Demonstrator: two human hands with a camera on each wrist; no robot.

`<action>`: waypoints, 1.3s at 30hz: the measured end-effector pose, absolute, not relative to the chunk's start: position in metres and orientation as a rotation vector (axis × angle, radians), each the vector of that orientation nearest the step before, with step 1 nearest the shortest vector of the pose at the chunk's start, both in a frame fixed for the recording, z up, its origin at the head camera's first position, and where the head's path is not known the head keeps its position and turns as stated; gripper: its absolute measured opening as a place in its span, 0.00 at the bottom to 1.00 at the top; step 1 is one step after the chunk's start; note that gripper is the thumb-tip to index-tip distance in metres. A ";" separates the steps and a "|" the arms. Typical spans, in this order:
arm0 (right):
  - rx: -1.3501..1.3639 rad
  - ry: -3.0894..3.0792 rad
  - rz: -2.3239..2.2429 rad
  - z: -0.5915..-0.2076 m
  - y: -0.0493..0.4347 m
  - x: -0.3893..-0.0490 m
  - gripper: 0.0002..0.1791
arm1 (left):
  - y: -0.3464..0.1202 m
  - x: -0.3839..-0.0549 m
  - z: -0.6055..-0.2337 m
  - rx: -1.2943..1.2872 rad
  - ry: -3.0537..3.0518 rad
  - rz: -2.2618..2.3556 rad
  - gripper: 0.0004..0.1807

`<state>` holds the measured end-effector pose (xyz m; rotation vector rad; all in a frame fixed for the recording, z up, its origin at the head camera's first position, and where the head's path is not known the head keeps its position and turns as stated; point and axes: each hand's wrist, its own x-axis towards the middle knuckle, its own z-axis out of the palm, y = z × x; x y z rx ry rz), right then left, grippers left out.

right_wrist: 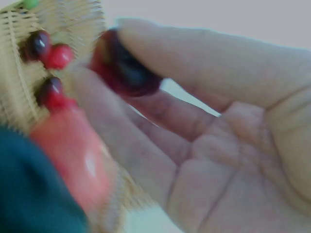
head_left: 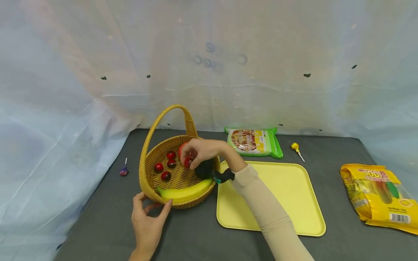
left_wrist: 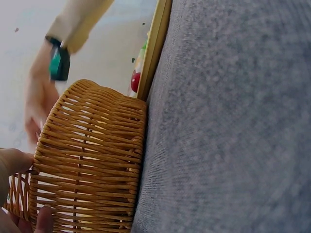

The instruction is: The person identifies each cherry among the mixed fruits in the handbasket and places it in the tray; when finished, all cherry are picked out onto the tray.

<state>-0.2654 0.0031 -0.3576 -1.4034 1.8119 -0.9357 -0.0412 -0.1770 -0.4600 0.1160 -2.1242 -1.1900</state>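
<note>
My right hand (head_left: 203, 152) is inside the wicker basket (head_left: 196, 203), with a dark red cherry (right_wrist: 124, 68) pinched between thumb and fingertips. My left hand (head_left: 147, 221) holds the basket's near-left rim by the handle's foot; the left wrist view shows its thumb (left_wrist: 17, 160) on the rim and fingers against the weave. Several more cherries (head_left: 166, 176) lie in the left part of the basket. A banana (head_left: 187, 192) curves along the near side. A larger red fruit (right_wrist: 75, 155) sits at the back, partly hidden by my right hand, with a dark round fruit (head_left: 204, 169) below my wrist.
Right of the basket lies a yellow tray (head_left: 287, 192), crossed by my right forearm. Behind it is a green food bag (head_left: 253, 142), with a yellow lollipop (head_left: 295, 147) beside it. A yellow bag (head_left: 380, 197) lies far right, a purple lollipop (head_left: 123, 171) far left.
</note>
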 end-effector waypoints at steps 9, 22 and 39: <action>-1.092 2.073 -1.292 -0.373 0.130 -0.256 0.13 | -0.175 -0.037 -0.462 0.136 -2.133 -1.211 0.34; -0.888 2.175 -1.344 -0.436 0.187 -0.240 0.17 | -0.175 -0.037 -0.462 0.131 -2.121 -1.217 0.34; -0.938 2.256 -1.211 -0.440 0.194 -0.242 0.11 | -0.178 -0.042 -0.463 0.114 -2.104 -1.236 0.34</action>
